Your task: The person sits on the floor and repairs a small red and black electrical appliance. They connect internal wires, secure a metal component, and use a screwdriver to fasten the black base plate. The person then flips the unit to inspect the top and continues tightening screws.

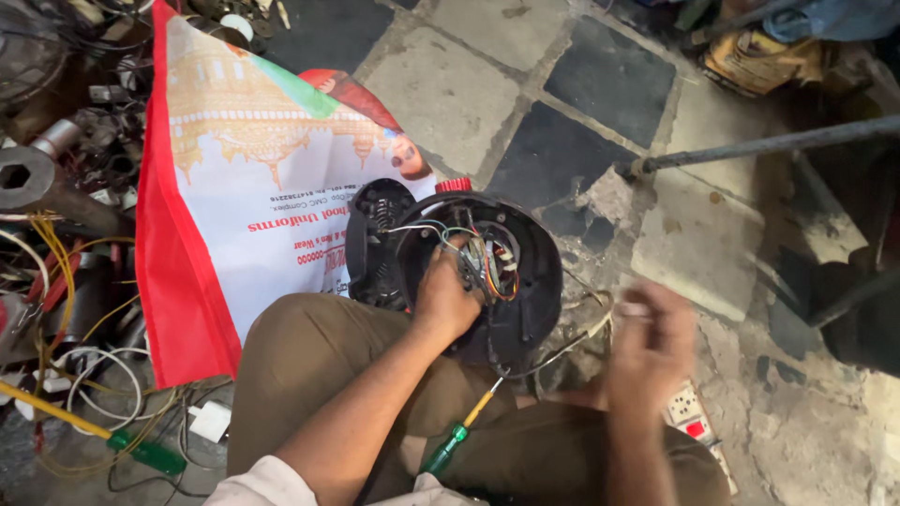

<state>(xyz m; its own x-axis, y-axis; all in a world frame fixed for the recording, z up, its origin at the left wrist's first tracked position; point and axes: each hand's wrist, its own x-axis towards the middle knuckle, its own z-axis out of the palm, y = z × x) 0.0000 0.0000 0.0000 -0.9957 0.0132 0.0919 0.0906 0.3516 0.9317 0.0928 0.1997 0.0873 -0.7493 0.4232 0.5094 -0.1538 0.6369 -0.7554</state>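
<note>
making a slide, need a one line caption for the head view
Seated on a tiled floor, left hand reaches into the wiring of an opened black round appliance; blurred right hand alongside, screwdriver on lap.

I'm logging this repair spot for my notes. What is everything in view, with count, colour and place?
Opened appliance base: one, black, round, wiring exposed, propped against the knee.
Knob: one, red, on the base's top edge.
Screwdriver: one, green and yellow handle, on the lap.
Printed bag: one, white with red edge, on the floor at left.
Second screwdriver: one, green handle, bottom left.
Loose wires: many, yellow and white, left edge.
Socket strip: one, white, floor at right.
Metal rod: one, grey, upper right.
Left hand: inside the base, on the wires.
Right hand: blurred, grip unclear.
</note>
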